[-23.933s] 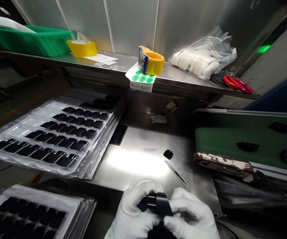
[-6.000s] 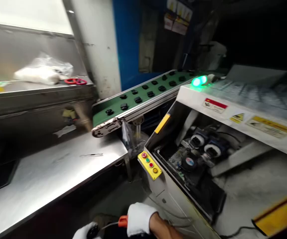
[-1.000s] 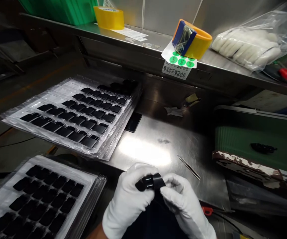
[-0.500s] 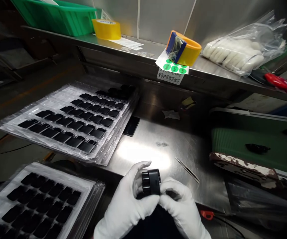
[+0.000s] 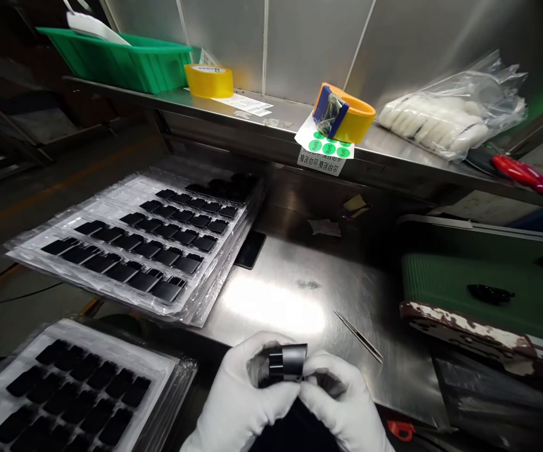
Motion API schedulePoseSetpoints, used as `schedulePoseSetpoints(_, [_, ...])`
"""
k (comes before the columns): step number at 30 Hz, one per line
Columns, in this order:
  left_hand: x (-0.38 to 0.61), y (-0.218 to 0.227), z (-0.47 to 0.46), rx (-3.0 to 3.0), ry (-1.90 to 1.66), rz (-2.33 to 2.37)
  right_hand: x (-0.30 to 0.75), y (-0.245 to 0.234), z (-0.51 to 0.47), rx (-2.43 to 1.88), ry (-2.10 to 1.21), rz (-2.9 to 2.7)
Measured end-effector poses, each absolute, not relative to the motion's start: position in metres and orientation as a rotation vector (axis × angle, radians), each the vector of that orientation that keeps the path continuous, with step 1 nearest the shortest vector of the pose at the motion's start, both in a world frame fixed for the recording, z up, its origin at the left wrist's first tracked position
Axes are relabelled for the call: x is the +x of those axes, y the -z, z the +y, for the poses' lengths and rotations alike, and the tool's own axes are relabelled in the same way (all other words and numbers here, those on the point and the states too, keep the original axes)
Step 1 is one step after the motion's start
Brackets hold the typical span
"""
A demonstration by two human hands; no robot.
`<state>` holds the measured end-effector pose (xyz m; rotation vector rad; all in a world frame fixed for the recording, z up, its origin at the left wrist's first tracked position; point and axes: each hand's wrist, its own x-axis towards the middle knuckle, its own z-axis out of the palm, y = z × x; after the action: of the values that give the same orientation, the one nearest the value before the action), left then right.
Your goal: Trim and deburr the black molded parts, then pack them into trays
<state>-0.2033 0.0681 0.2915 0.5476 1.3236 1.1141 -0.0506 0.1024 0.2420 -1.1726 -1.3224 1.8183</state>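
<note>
A black plastic part (image 5: pixel 289 363) with a smooth, curved face and ribs along its left side sits in my gloved left hand (image 5: pixel 247 386), thumb below and fingers curled behind. My gloved right hand (image 5: pixel 339 392) meets it at the right edge, thumb and fingertips pinched together. Whatever lies between those fingertips is too small or hidden to make out. On the steel table (image 5: pixel 290 263), a pair of metal tweezers (image 5: pixel 358 337) lies to the right of the hands.
Stacked trays of black parts (image 5: pixel 125 242) stand at left, with another tray stack (image 5: pixel 165 389) below. A dark phone-like slab (image 5: pixel 251 250) lies beside them. The shelf (image 5: pixel 271 135) holds a green basket (image 5: pixel 125 66), tape rolls (image 5: pixel 209 81) and bagged gloves (image 5: pixel 434 122). A green conveyor (image 5: pixel 445 282) runs at right.
The view has tilted up, so the scene sits lower. My left hand has turned the black part, bringing its smooth curved face into view. Both hands remain together at it.
</note>
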Motion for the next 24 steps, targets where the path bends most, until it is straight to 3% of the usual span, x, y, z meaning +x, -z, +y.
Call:
schedulePoseSetpoints(8, [-0.207, -0.273, 0.06, 1.069, -1.186, 1.418, -0.047, -0.247, 0.104, -0.919, -2.207, -0.957])
schedulePoseSetpoints(13, [-0.207, -0.257, 0.058, 1.354, -1.217, 1.549, -0.048, -0.244, 0.103, -1.049, -2.276, -0.808])
schedulePoseSetpoints(16, [-0.205, -0.256, 0.06, 0.992, -1.079, 1.533, -0.047, -0.24, 0.1, -1.19, -2.093, -0.988])
schedulePoseSetpoints(19, [-0.203, -0.262, 0.06, 0.655, -0.999, 1.292, -0.042, -0.234, 0.095, -1.261, -1.686, -1.349])
schedulePoseSetpoints(24, [-0.202, -0.271, 0.053, 0.61, -1.155, 1.269, -0.03, -0.227, 0.091, -0.931, -1.37, -1.741])
